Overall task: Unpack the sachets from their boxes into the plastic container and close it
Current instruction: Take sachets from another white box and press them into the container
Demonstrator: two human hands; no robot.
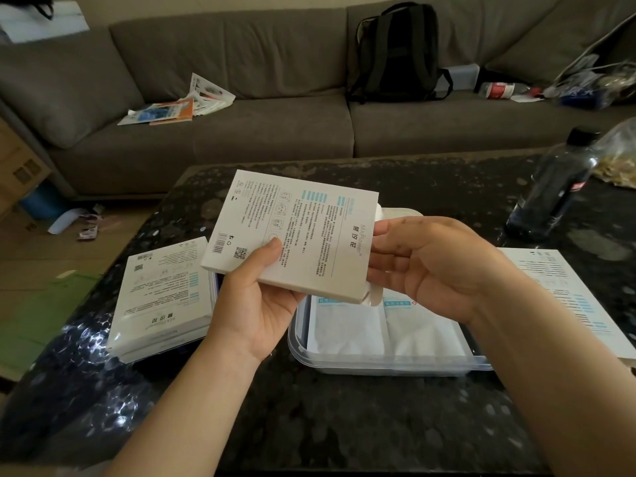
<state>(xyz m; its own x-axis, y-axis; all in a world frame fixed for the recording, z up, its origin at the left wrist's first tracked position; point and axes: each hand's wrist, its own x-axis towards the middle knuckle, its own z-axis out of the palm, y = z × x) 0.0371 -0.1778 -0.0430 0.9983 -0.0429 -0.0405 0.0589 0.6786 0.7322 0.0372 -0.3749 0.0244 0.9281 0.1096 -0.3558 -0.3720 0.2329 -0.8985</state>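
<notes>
My left hand (pixel 256 297) grips a flat white printed box (pixel 292 232) from below, thumb on its face, and holds it tilted above the table. My right hand (pixel 426 266) is at the box's open right end, its fingers curled at the flap there. Under both hands a clear plastic container (pixel 389 368) stands open on the table with two white sachets (pixel 347 330) lying flat inside. A stack of two more white boxes (pixel 161 297) lies to the left. Another white box (pixel 568 297) lies to the right of the container.
The dark speckled table (pixel 344 425) carries a dark plastic bottle (pixel 550 191) at the far right and a plastic bag (pixel 619 153) behind it. A grey sofa (pixel 241 139) beyond holds papers (pixel 179 105), a black backpack (pixel 399 53) and clutter.
</notes>
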